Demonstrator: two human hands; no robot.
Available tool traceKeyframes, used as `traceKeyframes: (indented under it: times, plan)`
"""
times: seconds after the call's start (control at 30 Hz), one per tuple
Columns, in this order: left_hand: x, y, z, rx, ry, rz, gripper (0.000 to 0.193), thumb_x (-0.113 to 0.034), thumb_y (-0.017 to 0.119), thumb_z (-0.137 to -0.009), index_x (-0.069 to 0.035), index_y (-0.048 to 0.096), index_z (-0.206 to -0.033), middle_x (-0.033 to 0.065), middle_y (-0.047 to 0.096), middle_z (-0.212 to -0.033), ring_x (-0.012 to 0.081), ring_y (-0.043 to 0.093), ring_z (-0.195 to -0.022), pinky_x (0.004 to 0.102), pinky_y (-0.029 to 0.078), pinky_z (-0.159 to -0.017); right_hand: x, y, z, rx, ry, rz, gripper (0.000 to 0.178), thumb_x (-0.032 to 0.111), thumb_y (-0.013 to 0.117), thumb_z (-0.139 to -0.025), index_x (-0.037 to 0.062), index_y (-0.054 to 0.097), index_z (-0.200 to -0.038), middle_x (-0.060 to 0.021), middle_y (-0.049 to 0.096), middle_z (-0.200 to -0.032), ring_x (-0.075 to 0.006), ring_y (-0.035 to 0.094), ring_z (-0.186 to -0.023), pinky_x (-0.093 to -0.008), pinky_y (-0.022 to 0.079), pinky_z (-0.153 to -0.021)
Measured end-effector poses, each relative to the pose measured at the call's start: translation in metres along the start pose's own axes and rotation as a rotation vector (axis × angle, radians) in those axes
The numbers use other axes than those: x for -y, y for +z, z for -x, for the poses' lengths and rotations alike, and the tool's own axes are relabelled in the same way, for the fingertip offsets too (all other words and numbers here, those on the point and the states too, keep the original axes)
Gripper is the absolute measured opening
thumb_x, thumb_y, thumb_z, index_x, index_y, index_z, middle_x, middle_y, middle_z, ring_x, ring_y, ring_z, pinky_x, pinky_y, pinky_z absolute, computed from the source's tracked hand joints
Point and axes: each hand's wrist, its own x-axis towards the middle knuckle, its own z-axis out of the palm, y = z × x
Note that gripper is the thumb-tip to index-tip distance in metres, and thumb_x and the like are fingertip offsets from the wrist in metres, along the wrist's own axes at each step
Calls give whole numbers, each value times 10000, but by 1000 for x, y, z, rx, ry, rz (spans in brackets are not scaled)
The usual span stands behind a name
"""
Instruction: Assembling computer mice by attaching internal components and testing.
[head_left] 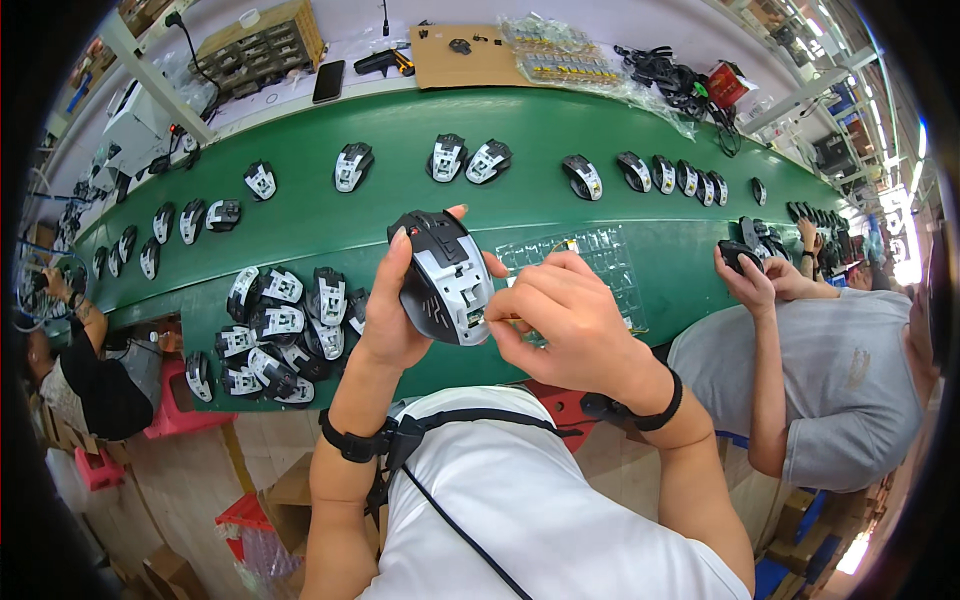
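A black and silver computer mouse (446, 280), its inner shell showing, is held up over the bench by my left hand (388, 315), fingers wrapped round its sides. My right hand (575, 310) is closed in a pinch at the lower right edge of this mouse. Whatever sits between its fingertips is too small to make out. Just beyond my right hand lies a clear plastic tray (610, 265) with small compartments, partly hidden by the hand. To the left of my left hand, several similar mice (280, 322) are heaped at the bench's near edge.
Across the green bench (400, 120) runs a spaced row of mice (352, 167). A person in a grey shirt (800, 370) at right holds a black mouse (740, 257). Another person (95, 360) works at far left. A phone (328, 82) and cardboard sheet (465, 60) lie behind.
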Motion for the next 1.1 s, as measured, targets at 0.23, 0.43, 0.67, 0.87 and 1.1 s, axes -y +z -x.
traceKeyframes:
  times: [0.23, 0.43, 0.67, 0.87, 1.1]
  plan:
    - [2, -3, 6, -122, -38, -23, 595, -502, 329, -971, -53, 365, -1360, 162, 624, -1050, 215, 635, -961, 342, 525, -819, -6, 8, -11, 55, -240, 196, 155, 29, 669, -663, 67, 542, -744, -35, 515, -696, -187, 541, -640, -342, 433, -716]
    - [3, -6, 8, -210, 2, 17, 453, -420, 359, -987, -59, 509, -1216, 110, 583, -1212, 248, 641, -961, 359, 544, -810, -3, 5, -21, 188, -330, 283, 108, 85, 615, -648, 68, 509, -663, -31, 510, -679, -178, 539, -638, -325, 423, -704]
    - [4, -6, 6, -321, -55, -29, 488, -467, 388, -964, -47, 546, -1158, 64, 642, -949, 185, 656, -838, 355, 559, -697, -10, 11, -24, 235, -339, 310, 123, 99, 632, -651, 69, 514, -641, -32, 526, -643, -178, 555, -635, -316, 413, -678]
    - [7, -7, 8, -418, -77, -19, 564, -552, 399, -926, -56, 560, -1139, 28, 629, -834, 169, 637, -619, 365, 488, -387, -21, 24, -24, 232, -207, 151, 146, 48, 699, -663, 95, 577, -728, -6, 545, -647, -167, 562, -609, -307, 415, -633]
    - [10, -12, 9, -440, -3, 58, 464, -476, 447, -947, -53, 585, -1079, 25, 632, -870, 124, 618, -764, 285, 502, -669, -22, 27, -24, 219, -195, 86, 91, 65, 653, -677, 77, 563, -685, -32, 543, -632, -220, 564, -615, -336, 414, -647]
